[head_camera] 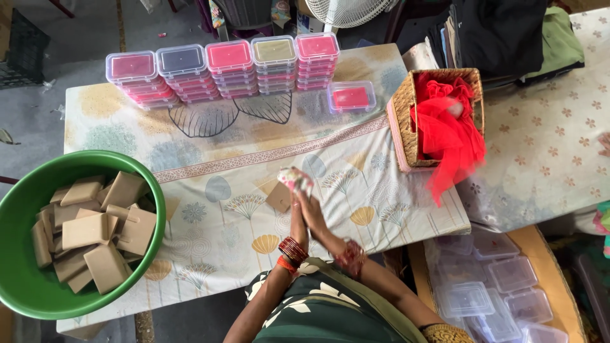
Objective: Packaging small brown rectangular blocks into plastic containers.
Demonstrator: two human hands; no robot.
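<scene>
Seen from overhead, a person is pressing both hands together at the near edge of the tabletop. The left hand and right hand are lying palm to palm, each grip closed around a small pale bundle poking out past the fingertips. Just beside it a tan card is lying flat on the cloth.

To do this well, the palms should probably keep even pressure so the bundle is not slipping sideways.

Farther left, a green tub is holding tan blocks. To the right, a wicker basket is spilling red cloth. At the far edge, stacks of lidded boxes are standing in a row.
</scene>
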